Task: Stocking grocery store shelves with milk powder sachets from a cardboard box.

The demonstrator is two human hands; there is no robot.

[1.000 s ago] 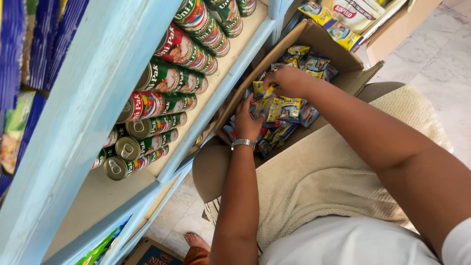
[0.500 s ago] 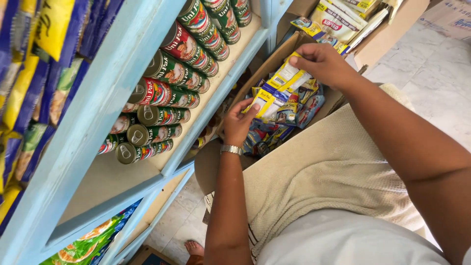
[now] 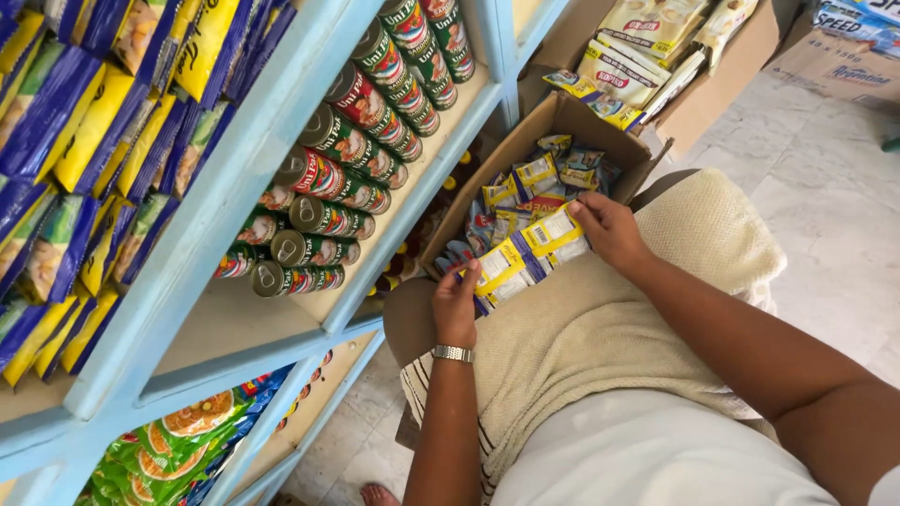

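Fingers of our right hand (image 3: 609, 230) and left hand (image 3: 457, 302) are gripping a strip of yellow packets (image 3: 525, 255), stretching it over the open cardboard box (image 3: 562, 117) of more packets. Cans (image 3: 323, 220) are lying on the blue shelf (image 3: 234, 178) beside us.

The hands (image 3: 457, 305) hide part of the sachet strip (image 3: 525, 253); box (image 3: 487, 169) bottom unseen beneath sachets.

hands (image 3: 457, 305): 2 | open cardboard boxes (image 3: 525, 131): 2 | wristwatch (image 3: 453, 353): 1
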